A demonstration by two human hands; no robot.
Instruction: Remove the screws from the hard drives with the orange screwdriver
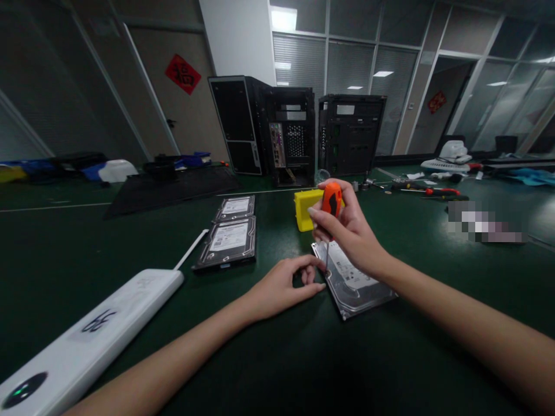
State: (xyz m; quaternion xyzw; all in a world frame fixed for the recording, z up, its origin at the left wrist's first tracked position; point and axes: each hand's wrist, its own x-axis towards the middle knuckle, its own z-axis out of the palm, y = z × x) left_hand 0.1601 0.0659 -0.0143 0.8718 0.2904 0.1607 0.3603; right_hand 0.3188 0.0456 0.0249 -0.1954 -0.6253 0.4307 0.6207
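My right hand (347, 225) is closed around the orange and black handle of a screwdriver (332, 199), held upright. Its thin shaft runs down to the left edge of a hard drive (362, 286), where the tip meets a screw spot. The drive lies flat on the green table, with a white label partly covered by my right hand. My left hand (291, 283) rests at that same edge, index finger and thumb against the drive, the other fingers curled in. Behind the right hand stands a yellow plastic box (306, 212), partly hidden.
Two more hard drives (229, 240) lie to the left, beside a long white device (99, 329) with a thin rod. Black computer cases (236, 124) stand at the back. Pliers and other tools (433, 191) lie at the right, near a pixelated patch. A dark mat (169, 188) is back left.
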